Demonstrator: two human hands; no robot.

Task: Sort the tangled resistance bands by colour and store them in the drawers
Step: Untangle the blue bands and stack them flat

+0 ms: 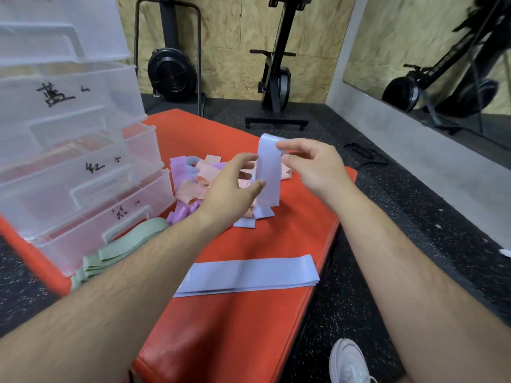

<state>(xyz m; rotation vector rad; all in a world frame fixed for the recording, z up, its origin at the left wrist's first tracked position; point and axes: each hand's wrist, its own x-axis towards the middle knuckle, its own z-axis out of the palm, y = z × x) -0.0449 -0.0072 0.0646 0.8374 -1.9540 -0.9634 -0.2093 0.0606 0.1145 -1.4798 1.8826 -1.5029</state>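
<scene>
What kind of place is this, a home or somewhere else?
Most likely a gym or training room. Flywheel exercise machines stand by the board wall, the floor is dark speckled rubber, and a large mirror covers the right wall.

This is a gym. A black flywheel machine (pixel 171 70) and a second exercise machine (pixel 278 78) stand against a chipboard wall (pixel 229 37). The floor (pixel 359 217) is black speckled rubber, and a long wall mirror (pixel 442 64) reflects more equipment. The red padded worktop (pixel 235 322) carries loose resistance bands (pixel 193 178) beside clear plastic drawers (pixel 69 161).
</scene>
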